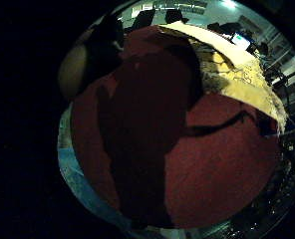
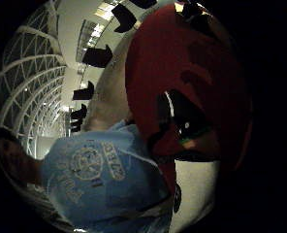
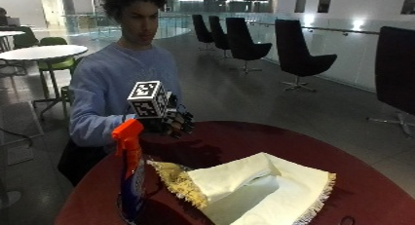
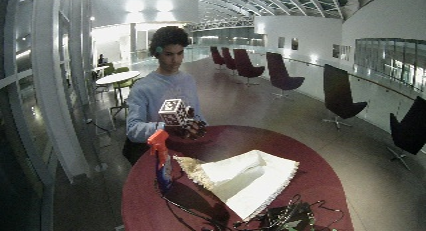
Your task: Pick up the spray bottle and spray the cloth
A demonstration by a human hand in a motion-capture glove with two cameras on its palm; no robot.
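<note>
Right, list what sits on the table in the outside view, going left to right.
spray bottle with an orange trigger → gloved right hand above the tabletop → folded cream cloth with fringed edges.

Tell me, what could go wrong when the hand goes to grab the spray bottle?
The spray bottle stands tall and narrow near the edge of the red table, so a bump from the gloved right hand might tip it or knock it off. The cloth lies right beside the bottle, its fringe close by, so reaching fingers could drag it along.
</note>
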